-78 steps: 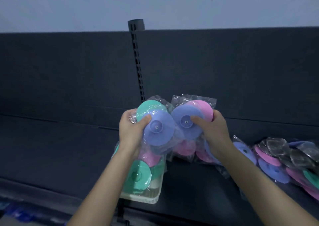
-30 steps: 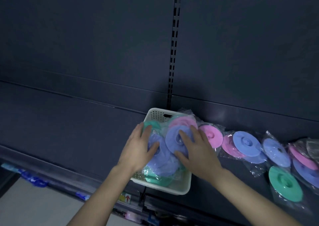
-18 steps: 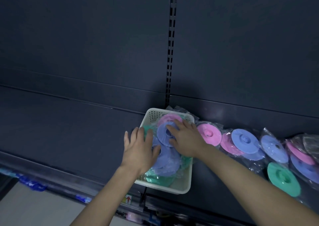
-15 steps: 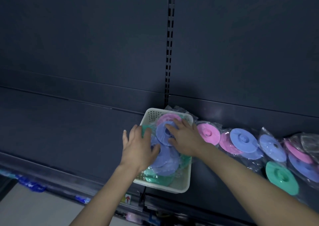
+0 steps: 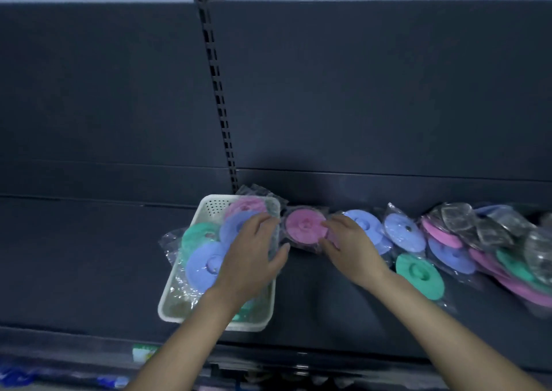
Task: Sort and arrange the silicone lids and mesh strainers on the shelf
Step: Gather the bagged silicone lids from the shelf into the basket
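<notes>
**Shelf bay, head view, read left to right.** The left stretch of the dark shelf (image 5: pixel 74 256) is backed by dark panels. A slotted upright (image 5: pixel 219 91) rises behind the basket. Below the front edge sit a pale price label (image 5: pixel 143 353) and a blurred blue object.

The white basket (image 5: pixel 167 298) stands on the shelf with its long side running front to back. It holds bagged silicone lids:
- a green lid (image 5: pixel 198 236) overhangs the left rim;
- a front blue lid (image 5: pixel 206 266) lies nearer the viewer;
- a rear blue lid (image 5: pixel 237 226) and a rear pink lid (image 5: pixel 246 206) lie toward the back wall.

Clear wrap spills over the left rim.

The left grip (image 5: pixel 251 259) lies released over the basket's right half. Its fingers are extended onto the rear blue lid and its thumb reaches past the right rim. Its forearm hides the basket's front right part.

The bagged pink lid (image 5: pixel 303 226) lies on the shelf just beside the basket, between the two grips. The right grip (image 5: pixel 349 247) grasps its right edge between thumb and curled fingers and covers part of the neighbouring blue lid (image 5: pixel 366 223).

Further right lie another blue lid (image 5: pixel 401 230) and a loose green lid (image 5: pixel 419 272), the latter nearer the front edge. Beyond them is an overlapping heap of lids (image 5: pixel 451 257) in pink, blue and green. Bagged mesh strainers (image 5: pixel 457 217) lie along the heap's back, reaching the frame's edge.
</notes>
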Available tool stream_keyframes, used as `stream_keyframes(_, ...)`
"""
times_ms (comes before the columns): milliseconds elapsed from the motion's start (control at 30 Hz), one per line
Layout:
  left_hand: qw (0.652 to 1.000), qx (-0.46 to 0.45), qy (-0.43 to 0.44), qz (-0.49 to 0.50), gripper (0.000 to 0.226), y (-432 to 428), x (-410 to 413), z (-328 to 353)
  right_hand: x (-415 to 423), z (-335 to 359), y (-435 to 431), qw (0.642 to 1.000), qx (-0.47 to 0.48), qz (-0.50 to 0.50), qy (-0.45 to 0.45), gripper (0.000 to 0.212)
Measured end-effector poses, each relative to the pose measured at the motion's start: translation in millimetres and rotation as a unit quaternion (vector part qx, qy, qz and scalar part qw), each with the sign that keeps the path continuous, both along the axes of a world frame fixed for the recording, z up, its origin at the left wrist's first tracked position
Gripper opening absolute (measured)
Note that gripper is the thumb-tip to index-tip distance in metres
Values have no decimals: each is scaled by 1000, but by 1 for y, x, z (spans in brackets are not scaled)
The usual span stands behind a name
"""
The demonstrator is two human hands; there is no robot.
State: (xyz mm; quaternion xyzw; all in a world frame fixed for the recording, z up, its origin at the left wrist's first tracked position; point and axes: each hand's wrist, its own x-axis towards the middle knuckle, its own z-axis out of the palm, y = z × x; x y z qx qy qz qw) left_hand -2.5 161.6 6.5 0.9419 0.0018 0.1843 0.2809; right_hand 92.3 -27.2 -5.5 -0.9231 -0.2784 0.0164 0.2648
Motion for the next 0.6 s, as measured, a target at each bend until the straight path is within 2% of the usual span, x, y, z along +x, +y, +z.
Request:
stream_keyframes(67,1000,7,-9,-20,51,-20,9,1,-1,0,-25,1000,-7,-26,5,21)
stream_keyframes(133,999,19,-9,-36,49,-38,19,-2,-1,-3,-49,998,-23,-65,14,25)
stream_keyframes(367,986,80,131,-65,52,-81,58,-26,17,-19,-109,984,-98,-134,67,49)
stream_keyframes(467,977,107,179,-44,58,-86,77,-42,29,-23,-118,980,-136,-135,61,58)
stream_keyframes(600,956,151,247,45,70,-84,106,-58,50,-31,-123,977,-163,-117,64,75)
